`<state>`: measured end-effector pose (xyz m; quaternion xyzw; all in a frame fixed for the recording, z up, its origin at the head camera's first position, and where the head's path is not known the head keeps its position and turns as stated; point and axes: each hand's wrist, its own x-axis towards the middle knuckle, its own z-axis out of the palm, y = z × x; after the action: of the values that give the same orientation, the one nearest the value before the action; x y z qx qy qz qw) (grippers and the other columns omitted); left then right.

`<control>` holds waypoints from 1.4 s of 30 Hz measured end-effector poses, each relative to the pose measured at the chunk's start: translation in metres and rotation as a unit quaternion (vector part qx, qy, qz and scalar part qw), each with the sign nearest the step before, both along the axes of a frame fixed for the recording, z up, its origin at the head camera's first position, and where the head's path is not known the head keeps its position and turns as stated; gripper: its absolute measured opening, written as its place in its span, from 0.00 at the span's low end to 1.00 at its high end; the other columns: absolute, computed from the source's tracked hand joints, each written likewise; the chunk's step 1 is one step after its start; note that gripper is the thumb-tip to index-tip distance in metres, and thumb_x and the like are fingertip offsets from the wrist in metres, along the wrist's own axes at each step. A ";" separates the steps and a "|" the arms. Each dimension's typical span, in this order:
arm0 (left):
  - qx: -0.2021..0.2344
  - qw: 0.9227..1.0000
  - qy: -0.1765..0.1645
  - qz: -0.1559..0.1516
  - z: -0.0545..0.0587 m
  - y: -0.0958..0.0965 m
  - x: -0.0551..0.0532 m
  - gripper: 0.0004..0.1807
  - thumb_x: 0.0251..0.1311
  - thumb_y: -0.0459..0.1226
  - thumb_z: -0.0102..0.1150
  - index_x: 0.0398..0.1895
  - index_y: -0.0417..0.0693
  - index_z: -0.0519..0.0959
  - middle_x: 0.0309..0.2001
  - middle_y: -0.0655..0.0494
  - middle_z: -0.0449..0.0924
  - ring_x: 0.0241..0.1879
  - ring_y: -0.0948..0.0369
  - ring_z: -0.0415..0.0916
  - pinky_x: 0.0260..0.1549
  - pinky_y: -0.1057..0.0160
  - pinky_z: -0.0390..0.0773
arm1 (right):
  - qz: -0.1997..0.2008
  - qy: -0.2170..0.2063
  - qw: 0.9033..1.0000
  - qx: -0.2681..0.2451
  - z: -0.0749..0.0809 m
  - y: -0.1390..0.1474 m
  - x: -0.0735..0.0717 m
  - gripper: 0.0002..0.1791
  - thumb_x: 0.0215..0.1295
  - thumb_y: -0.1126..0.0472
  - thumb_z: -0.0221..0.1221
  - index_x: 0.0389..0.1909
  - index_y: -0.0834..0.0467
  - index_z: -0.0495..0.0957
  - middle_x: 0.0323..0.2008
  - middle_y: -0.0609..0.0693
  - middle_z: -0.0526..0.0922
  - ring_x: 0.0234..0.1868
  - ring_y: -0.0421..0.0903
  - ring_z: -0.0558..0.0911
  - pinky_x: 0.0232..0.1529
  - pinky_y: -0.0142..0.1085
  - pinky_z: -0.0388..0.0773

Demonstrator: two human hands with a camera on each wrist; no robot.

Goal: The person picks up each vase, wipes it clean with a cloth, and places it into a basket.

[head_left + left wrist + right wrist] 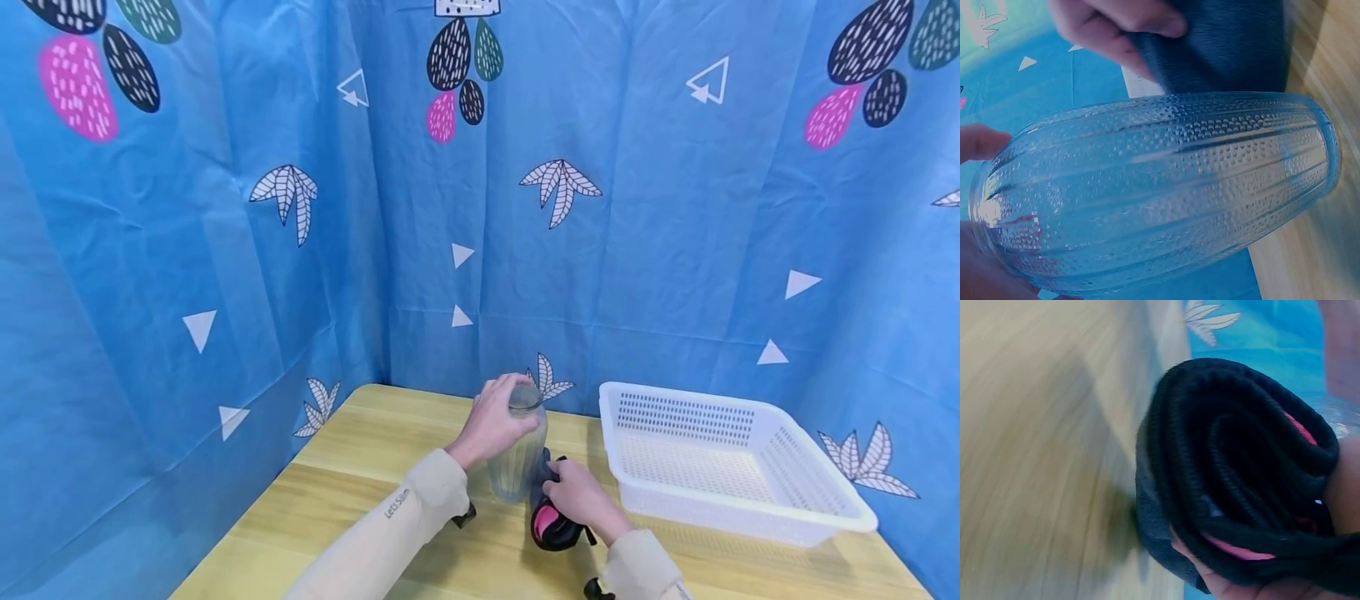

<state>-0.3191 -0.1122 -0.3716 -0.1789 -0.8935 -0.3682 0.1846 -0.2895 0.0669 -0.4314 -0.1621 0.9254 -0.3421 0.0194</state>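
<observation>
A clear ribbed glass vase (513, 468) with dotted texture stands upright on the wooden table. My left hand (498, 421) grips it round the neck, thumb and fingers on opposite sides, as the left wrist view of the vase (1166, 194) also shows. Right beside it, my right hand (583, 497) holds a rolled-up black fabric piece (556, 535) with pink lining. In the right wrist view, the roll's end (1179, 444) shows several coiled layers and a loose strap-like end; the fingers are partly hidden behind it.
A white perforated plastic basket (738, 508) sits at the right of the table (322, 508). Behind and to the left hangs a blue patterned curtain (652, 250), close to the table's edges. Dark wrist straps show under both sleeves.
</observation>
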 end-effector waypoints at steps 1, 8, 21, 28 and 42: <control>-0.001 1.000 -0.002 -0.001 0.000 0.000 0.000 0.33 0.54 0.47 0.67 0.65 0.57 0.73 0.67 0.62 0.72 0.67 0.54 0.65 0.63 0.45 0.65 | -0.005 0.001 1.000 -0.010 0.002 0.000 0.001 0.25 0.66 0.66 0.56 0.61 0.76 0.73 0.60 0.70 0.77 0.56 0.58 0.80 0.53 0.52 0.77; -0.004 1.000 0.000 -0.005 -0.001 -0.001 -0.001 0.33 0.50 0.47 0.66 0.64 0.59 0.73 0.68 0.63 0.71 0.67 0.56 0.66 0.62 0.45 0.67 | -0.039 0.050 0.996 -0.059 0.028 0.004 0.008 0.24 0.66 0.66 0.55 0.63 0.70 0.75 0.56 0.67 0.82 0.40 0.49 0.81 0.42 0.44 0.78; 0.014 1.000 -0.006 -0.002 -0.002 -0.001 -0.002 0.32 0.50 0.45 0.66 0.63 0.60 0.74 0.61 0.61 0.65 0.58 0.54 0.70 0.51 0.55 0.73 | -0.079 0.101 0.988 -0.082 0.059 0.005 0.011 0.28 0.68 0.63 0.54 0.70 0.58 0.71 0.40 0.59 0.86 0.24 0.45 0.75 0.27 0.38 0.71; -0.011 1.000 0.027 0.009 -0.002 -0.001 -0.001 0.31 0.49 0.46 0.67 0.61 0.59 0.75 0.64 0.62 0.71 0.68 0.57 0.63 0.64 0.47 0.67 | -0.077 0.092 0.991 -0.057 0.041 0.006 0.003 0.28 0.69 0.63 0.54 0.69 0.64 0.70 0.56 0.67 0.81 0.33 0.47 0.79 0.34 0.40 0.75; -0.030 1.000 0.007 0.004 0.001 0.000 0.002 0.34 0.50 0.47 0.65 0.65 0.63 0.73 0.70 0.64 0.69 0.72 0.57 0.60 0.66 0.47 0.63 | -0.012 0.013 1.000 0.011 -0.015 -0.001 -0.015 0.26 0.67 0.65 0.56 0.63 0.75 0.72 0.63 0.72 0.74 0.53 0.56 0.80 0.48 0.50 0.77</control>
<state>-0.3172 -0.1120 -0.3706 -0.1836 -0.9036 -0.3389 0.1869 -0.3041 0.0663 -0.4463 -0.1554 0.9312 -0.3296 0.0056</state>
